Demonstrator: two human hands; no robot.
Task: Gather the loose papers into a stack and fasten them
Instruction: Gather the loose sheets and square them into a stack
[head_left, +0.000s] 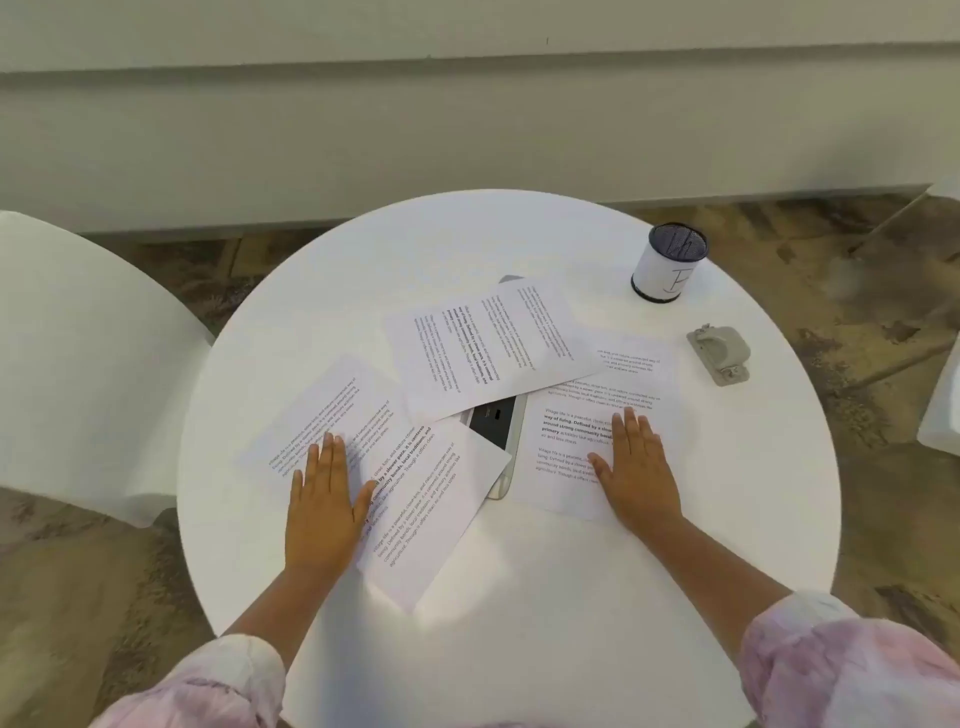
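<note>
Loose white printed paper sheets (488, 343) are lying scattered and overlapping across the middle of the round white table (519, 597), partly covering a grey-and-black flat device (496, 423). The left hand (324, 499) is pressing flat on the left sheets with fingers straight and together, while the right hand (636, 467) is resting flat on the right sheet, fingers extended. A grey hole punch (720, 354) and a white cylindrical mesh-topped cup (670, 262) are sitting at the far right, well apart from the hands
</note>
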